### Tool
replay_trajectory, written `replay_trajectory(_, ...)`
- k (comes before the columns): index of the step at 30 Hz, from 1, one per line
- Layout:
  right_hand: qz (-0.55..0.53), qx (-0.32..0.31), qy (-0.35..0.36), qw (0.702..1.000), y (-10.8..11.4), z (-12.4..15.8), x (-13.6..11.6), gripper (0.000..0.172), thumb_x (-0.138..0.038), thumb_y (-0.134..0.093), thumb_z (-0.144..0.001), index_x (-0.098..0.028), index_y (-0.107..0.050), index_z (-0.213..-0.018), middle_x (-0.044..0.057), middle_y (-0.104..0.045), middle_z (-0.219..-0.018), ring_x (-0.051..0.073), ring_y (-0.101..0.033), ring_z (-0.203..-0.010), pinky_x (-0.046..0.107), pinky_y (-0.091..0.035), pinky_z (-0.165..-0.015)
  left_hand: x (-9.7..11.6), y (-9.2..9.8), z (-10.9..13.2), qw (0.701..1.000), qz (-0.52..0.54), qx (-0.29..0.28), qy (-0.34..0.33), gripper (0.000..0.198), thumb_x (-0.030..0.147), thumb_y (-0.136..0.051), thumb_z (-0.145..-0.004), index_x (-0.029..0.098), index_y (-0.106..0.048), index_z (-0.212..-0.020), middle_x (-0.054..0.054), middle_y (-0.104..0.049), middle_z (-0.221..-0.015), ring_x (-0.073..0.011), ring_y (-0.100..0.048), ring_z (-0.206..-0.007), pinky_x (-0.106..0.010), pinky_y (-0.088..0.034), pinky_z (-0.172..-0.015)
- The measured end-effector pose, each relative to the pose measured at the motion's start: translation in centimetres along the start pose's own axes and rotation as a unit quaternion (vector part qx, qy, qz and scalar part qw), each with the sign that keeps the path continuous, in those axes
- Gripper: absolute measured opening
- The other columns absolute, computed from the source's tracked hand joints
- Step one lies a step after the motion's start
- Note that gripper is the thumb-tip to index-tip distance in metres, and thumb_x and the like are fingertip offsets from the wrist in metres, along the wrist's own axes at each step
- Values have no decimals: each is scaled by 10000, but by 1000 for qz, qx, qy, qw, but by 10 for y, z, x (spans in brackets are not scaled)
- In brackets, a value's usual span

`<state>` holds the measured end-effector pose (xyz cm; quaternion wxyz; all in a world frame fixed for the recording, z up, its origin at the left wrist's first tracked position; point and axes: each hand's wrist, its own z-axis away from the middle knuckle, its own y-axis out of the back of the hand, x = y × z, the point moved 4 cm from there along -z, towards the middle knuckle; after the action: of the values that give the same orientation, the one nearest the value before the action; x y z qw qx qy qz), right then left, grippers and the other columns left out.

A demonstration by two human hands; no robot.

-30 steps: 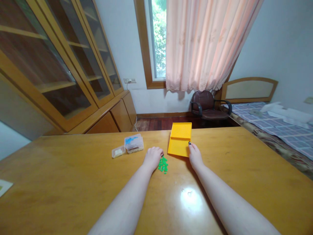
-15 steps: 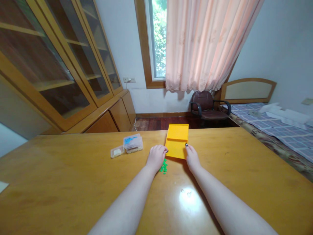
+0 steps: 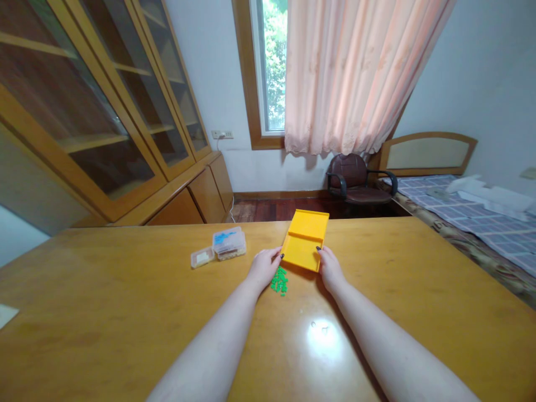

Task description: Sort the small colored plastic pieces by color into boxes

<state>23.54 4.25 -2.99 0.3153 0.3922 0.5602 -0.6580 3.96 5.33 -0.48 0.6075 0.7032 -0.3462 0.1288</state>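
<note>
Both of my hands grip a yellow two-section plastic tray by its near corners. My left hand has its thumb on the near left corner, fingers closed on the edge. At the near right corner, my right hand is closed with its thumb over the rim. A loose pile of small green pieces lies on the table just in front of the tray, beside my left hand. No pieces can be made out inside the tray.
A clear lidded box with blue on top stands left of my hands. A small clear container with something white touches its left side. The wooden table reaches toward a brown armchair, with a bed at right.
The tray has turned slightly clockwise, its far end shifting right. My left hand has moved a little left and now holds the tray's corner, and more of the green pile shows.
</note>
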Motion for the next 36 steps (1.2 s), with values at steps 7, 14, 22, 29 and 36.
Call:
replay_trajectory(7,45,11,-8,999,1,-1,-2,288,-426,-603,-645,-209,-602,-833,48,-701,-878,249,-642,-835,375,-501,-759,-2,2,0,1000,9,1,-12,349,149,-451,-796,224,-627,-1088,-23,-655,-1065,-170,-568,-1000,-314,-421,-918)
replay_trajectory(14,82,16,36,996,-4,5,-8,342,-443,-567,-673,-205,-598,-917,55,-690,-961,256,-629,-909,373,-498,-770,2,1,2,998,69,-6,7,355,308,-428,-859,206,-563,-1171,-51,-631,-1116,-189,-571,-1011,-333,-430,-912)
replay_trajectory(22,111,42,50,992,10,-5,-1,479,-575,-515,-700,-184,-600,-963,56,-673,-1010,241,-609,-948,351,-492,-769,4,3,3,998,49,-23,-34,372,306,-464,-842,219,-543,-1195,-44,-639,-1084,-181,-576,-966,-316,-434,-879)
replay_trajectory(29,163,103,82,978,24,-8,-13,423,-575,-504,-709,-190,-609,-850,53,-681,-909,226,-609,-864,326,-484,-747,5,21,5,989,-125,-49,-69,217,247,-495,-832,228,-648,-984,-41,-660,-975,-185,-554,-936,-328,-386,-863)
replay_trajectory(36,165,106,80,977,20,-6,-15,387,-558,-518,-705,-199,-608,-815,41,-678,-867,227,-604,-853,329,-477,-756,26,18,15,962,-186,-126,-154,152,289,-517,-834,267,-656,-892,-25,-640,-886,-177,-527,-893,-311,-351,-821)
